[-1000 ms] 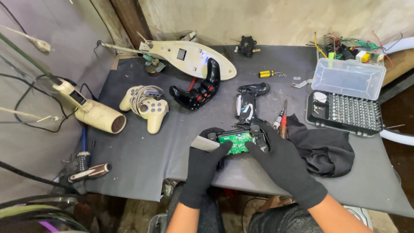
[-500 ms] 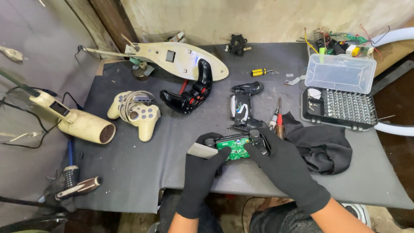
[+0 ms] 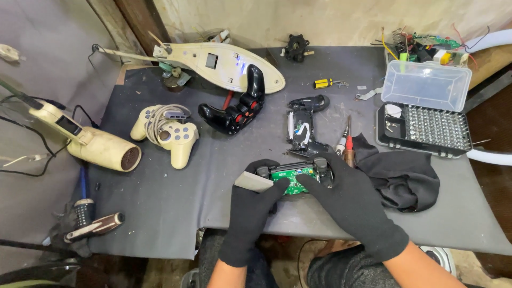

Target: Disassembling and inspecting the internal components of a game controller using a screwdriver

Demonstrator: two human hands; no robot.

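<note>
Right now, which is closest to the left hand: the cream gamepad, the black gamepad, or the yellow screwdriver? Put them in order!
From the left hand, head view:
1. Cream gamepad, up and to its left.
2. Black gamepad, farther up the mat; fairly close to the first.
3. Yellow screwdriver, far back, to the right.

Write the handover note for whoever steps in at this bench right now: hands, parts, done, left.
Left hand, gloved: grips the left end of the opened controller at the near edge of the table.
Right hand, gloved: lies over its right end.
Parts: the green circuit board is exposed; a separate black shell half lies just behind, two screwdrivers beside it, the bit set open at right.
Done: casing split.
Left: board still sits in its shell half; nothing reassembled.
</note>
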